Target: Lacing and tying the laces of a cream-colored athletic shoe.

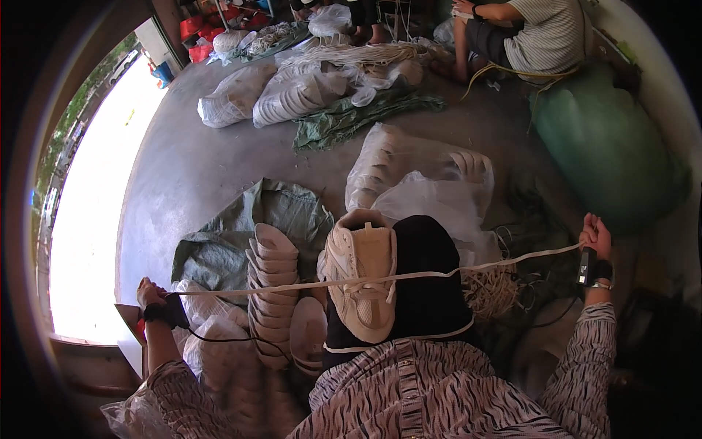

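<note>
A long cream shoelace [431, 275] is drawn out across my lap, with my arms spread wide. Its left end runs to my left hand [151, 293], closed on it far out to the left. My right hand [596, 238], raised at the far right, pinches the other end. Below the middle of the lace a beige sneaker [363, 318] rests on the dark cloth [431, 252] over my lap, toe toward me. Some lacing shows on its front. Both wrists carry black bands with small devices.
Nested pale shoe uppers [272, 293] stack left of my lap, by a green woven sack [227, 241]. A loose bundle of laces [493, 289] lies to the right. Ahead are plastic bags of shoe parts [417, 168]. A large green sack [607, 146] and a seated person [545, 36] are far right.
</note>
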{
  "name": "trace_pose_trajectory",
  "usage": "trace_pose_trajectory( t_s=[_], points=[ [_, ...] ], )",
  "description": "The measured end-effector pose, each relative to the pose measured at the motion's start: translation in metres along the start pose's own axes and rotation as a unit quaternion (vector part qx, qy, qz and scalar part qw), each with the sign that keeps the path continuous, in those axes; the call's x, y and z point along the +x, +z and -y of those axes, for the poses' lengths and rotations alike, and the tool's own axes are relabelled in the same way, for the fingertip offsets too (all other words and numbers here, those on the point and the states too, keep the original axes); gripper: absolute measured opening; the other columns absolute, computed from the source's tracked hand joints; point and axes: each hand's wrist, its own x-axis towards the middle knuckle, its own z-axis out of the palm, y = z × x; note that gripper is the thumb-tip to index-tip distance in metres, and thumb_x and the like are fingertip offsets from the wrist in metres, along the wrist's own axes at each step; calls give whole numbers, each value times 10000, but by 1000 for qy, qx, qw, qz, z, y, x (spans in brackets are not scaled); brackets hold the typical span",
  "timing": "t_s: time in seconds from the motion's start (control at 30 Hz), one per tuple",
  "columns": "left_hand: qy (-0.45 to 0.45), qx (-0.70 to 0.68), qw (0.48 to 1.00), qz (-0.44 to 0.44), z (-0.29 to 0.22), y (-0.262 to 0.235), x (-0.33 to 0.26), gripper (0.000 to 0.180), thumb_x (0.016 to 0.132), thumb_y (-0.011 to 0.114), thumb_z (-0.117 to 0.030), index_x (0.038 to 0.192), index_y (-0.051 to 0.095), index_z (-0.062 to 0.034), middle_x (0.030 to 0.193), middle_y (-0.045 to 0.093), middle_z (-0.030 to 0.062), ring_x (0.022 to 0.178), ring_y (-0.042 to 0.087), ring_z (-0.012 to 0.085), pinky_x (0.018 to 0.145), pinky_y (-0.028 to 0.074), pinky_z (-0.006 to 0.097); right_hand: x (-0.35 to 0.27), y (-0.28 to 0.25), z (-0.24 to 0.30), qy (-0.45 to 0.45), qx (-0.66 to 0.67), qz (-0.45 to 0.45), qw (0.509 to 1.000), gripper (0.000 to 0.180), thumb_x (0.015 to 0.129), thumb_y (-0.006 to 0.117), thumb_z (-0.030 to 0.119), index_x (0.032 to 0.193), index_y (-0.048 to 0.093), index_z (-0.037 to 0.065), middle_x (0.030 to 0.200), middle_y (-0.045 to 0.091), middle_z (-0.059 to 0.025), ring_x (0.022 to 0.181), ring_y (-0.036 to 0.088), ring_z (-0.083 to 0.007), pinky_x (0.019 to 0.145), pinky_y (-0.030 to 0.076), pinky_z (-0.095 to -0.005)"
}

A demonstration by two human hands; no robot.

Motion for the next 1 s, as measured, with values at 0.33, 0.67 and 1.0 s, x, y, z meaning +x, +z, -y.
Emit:
trace_pose_trajectory(
  t_s=[0.33, 0.67, 1.0],
  points=[
    [476, 250, 617, 575, 0, 170, -425, 276, 698, 522, 64, 925, 630, -50, 834, 527, 61, 763, 546, 191, 672, 459, 308, -167, 283, -212, 8, -404, 496, 769, 138, 894, 531, 135, 907, 597, 14, 847, 631, -64, 546, 530, -94, 502, 447, -242],
    [660, 309, 473, 496, 10, 180, -411, 247, 671, 620, -43, 907, 601, -113, 868, 530, 16, 773, 541, 200, 638, 479, 316, -183, 260, -220, -142, -621, 598, 486, 123, 810, 585, 89, 920, 596, 37, 966, 593, -86, 815, 611, -261, 672, 507, -329],
    [602, 227, 609, 464, 24, 193, -431, 183, 753, 628, -37, 913, 578, -112, 834, 534, 58, 719, 583, 249, 585, 487, 351, -148, 291, -234, -203, -630, 402, 633, 168, 908, 522, 194, 915, 574, 35, 662, 586, -183, 594, 615, -285, 537, 458, -401]
  ],
)
